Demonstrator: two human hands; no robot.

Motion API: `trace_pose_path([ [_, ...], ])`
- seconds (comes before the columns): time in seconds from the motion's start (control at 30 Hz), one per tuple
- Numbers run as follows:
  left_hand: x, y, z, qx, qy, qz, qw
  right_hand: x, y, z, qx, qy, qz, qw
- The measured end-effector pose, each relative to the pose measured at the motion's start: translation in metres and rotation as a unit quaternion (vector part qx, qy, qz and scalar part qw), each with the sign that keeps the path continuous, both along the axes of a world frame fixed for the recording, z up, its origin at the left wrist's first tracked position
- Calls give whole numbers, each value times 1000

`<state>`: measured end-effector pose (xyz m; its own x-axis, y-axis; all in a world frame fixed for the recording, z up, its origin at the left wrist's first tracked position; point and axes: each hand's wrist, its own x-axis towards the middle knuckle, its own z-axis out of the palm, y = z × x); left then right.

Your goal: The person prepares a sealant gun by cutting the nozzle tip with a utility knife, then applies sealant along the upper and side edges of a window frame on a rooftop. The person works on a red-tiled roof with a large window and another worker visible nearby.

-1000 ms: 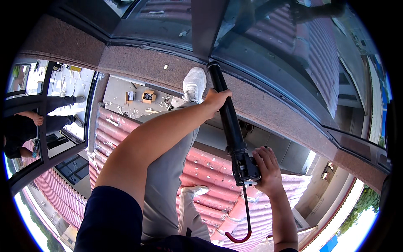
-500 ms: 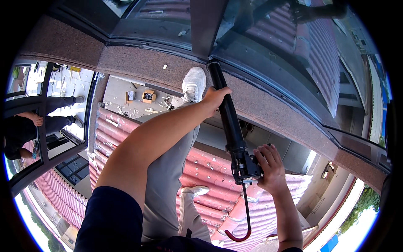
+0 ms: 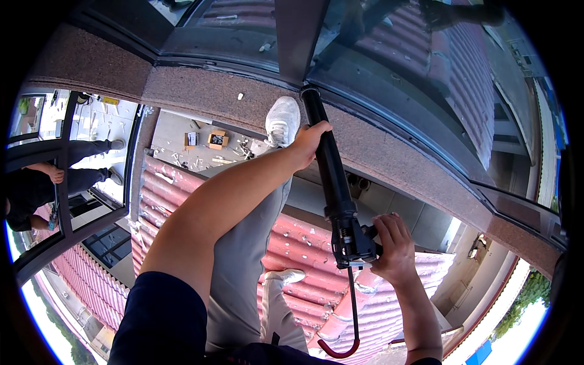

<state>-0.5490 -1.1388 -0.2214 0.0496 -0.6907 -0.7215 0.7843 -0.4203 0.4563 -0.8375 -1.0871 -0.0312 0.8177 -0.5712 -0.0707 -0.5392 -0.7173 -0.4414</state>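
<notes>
A black caulking gun (image 3: 328, 155) slants across the middle, its front end at the lower edge of the dark window frame (image 3: 297, 42), above the brown stone sill (image 3: 389, 155). My left hand (image 3: 310, 145) is wrapped round the barrel, near its upper half. At the rear, my right hand (image 3: 394, 246) grips the handle and trigger, which the fingers partly hide. A thin rod with a red hooked end (image 3: 340, 351) sticks out behind the gun. Whether sealant is coming from the tip cannot be seen.
One white shoe (image 3: 283, 121) is on the sill; my other white shoe (image 3: 285, 277) is over red ridged roofing (image 3: 298, 243). Cardboard boxes (image 3: 218, 139) and scattered debris lie on a lower ledge. At left, an open window pane (image 3: 64, 182) shows a person in dark clothes.
The rear of the caulking gun and its hooked rod have swung slightly left. Both hands keep their hold, the left hand shifting a little with the barrel.
</notes>
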Motion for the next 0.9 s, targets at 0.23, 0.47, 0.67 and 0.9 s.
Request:
trace_pose_path([
  [0.23, 2, 3, -1, -15, 23, 11, 1000, 0, -2, -7, -62, -12, 20, 998],
  [0.47, 2, 2, 2, -11, 39, 8, 999, 2, -5, -4, -78, -18, 18, 997],
  [0.67, 4, 2, -3, -20, 58, 15, 998, 3, -5, -2, -93, -10, 18, 995],
  [0.9, 6, 4, -7, -39, 91, 12, 995, 5, -5, 4, -97, 16, 17, 995],
])
